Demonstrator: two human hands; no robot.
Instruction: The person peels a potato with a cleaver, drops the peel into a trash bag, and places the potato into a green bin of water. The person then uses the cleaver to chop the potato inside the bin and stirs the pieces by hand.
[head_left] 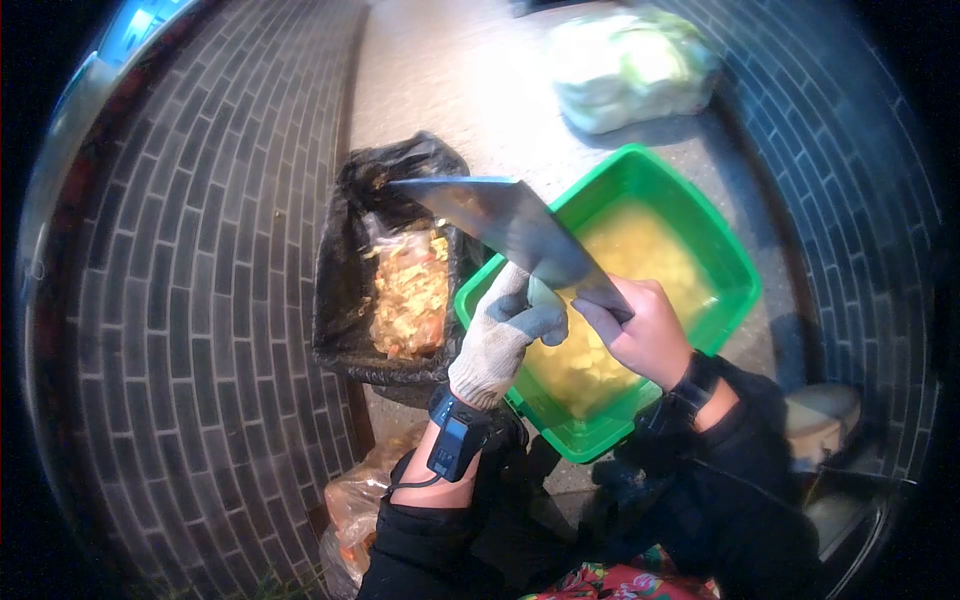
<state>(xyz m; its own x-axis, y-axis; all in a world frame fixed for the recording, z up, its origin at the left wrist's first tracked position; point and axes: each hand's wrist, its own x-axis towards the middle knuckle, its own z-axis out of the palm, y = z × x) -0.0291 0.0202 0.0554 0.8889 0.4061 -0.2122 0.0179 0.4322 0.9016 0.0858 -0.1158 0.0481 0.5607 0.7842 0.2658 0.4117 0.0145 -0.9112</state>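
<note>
My right hand (648, 330), bare with a dark wrist strap, is closed round the handle end of a wide metal cleaver (520, 230). The blade points up and left across the near side of a green tub (738, 235). In the tub lie pale yellow pieces (640, 250), partly blurred. My left hand (510, 335) wears a white glove with grey fingertips. Its fingers are bent just under the blade, over the tub's left rim; what they hold, if anything, is hidden.
Left of the tub is a black-lined bin (335, 290) with yellow-orange scraps (410, 295). A plastic bag with orange contents (352, 505) lies below it. A large bag of pale green vegetables (635, 75) stands beyond the tub. Brick walls (220, 250) rise on both sides.
</note>
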